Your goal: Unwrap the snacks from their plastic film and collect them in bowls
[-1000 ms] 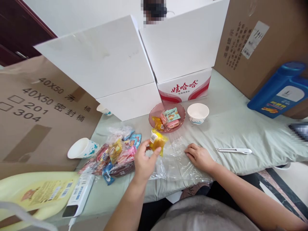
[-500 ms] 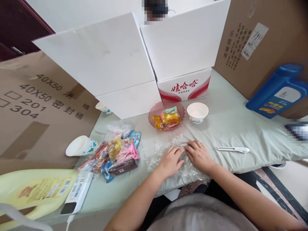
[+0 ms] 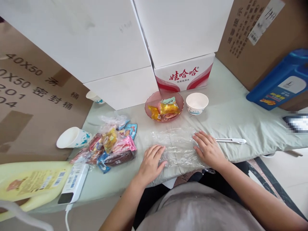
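A clear plastic bag or sheet [image 3: 178, 146] lies crinkled on the table near its front edge. My left hand [image 3: 152, 162] rests on its left side, palm down with the fingers stretched out. On the right side of the plastic lies my right hand [image 3: 208, 149], also flat with fingers extended. Just beyond that hand is a white utility knife [image 3: 231, 140]. Behind the plastic stands a pink glass bowl [image 3: 149, 113] holding several wrapped snacks [image 3: 168, 108]. To the bowl's right is a white paper cup [image 3: 197, 104].
A pile of packaged snacks [image 3: 115, 144] lies left, beside a tipped paper cup [image 3: 73, 138], a white power bank [image 3: 74, 183] and a yellow jug [image 3: 36, 186]. White boxes [image 3: 122, 86] stand behind. At right are a blue bottle [image 3: 279, 80] and a cardboard box [image 3: 255, 48].
My hands have moved apart, left hand leftward and right hand rightward, and the plastic between them is more spread out. The view has tilted downward.
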{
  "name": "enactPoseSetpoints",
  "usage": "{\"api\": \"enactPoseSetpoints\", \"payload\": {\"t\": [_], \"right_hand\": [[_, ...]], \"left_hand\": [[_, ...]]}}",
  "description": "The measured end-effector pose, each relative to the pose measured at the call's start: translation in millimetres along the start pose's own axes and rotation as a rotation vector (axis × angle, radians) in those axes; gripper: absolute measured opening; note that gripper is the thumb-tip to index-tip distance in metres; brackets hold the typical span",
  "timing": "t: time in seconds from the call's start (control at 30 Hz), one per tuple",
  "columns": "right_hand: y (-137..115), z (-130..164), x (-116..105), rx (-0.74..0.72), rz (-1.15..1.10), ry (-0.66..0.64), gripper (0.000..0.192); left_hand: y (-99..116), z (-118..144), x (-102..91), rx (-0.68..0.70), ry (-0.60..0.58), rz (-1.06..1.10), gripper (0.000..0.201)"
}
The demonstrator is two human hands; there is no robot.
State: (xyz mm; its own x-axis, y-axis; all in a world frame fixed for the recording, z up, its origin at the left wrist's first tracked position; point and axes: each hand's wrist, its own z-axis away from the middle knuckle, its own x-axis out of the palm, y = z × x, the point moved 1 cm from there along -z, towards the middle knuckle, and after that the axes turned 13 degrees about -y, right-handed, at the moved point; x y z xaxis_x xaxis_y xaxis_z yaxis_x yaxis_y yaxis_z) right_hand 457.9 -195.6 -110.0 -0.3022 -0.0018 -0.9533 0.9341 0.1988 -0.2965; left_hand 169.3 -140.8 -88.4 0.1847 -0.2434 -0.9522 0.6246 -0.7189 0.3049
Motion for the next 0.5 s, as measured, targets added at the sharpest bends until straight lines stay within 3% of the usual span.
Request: {"api": "enactPoseSetpoints", "payload": {"t": [0.1, 0.27, 0.37, 0.5], "right_hand": [[6.0, -15.7, 10.2, -0.044, 0.031, -0.106, 0.053], [28.5, -18.4, 13.5, 0.149, 0.013, -0.054, 0.056], [37.3, 2.3, -5.7, 0.036, -0.191, 0.005, 0.052], [33.0, 32.6, -27.9, -0.163, -0.485, -0.147, 0.062]], "left_hand": [[3.7, -7.1, 6.3, -0.064, -0.104, -0.002, 0.054], [-5.9, 6.0, -0.5, -0.124, -0.184, 0.046, 0.024], [-12.3, 19.9, -6.8, -0.139, -0.154, 0.145, 0.013], [-15.1, 27.4, -10.4, -0.153, -0.166, 0.337, 0.010]]}}
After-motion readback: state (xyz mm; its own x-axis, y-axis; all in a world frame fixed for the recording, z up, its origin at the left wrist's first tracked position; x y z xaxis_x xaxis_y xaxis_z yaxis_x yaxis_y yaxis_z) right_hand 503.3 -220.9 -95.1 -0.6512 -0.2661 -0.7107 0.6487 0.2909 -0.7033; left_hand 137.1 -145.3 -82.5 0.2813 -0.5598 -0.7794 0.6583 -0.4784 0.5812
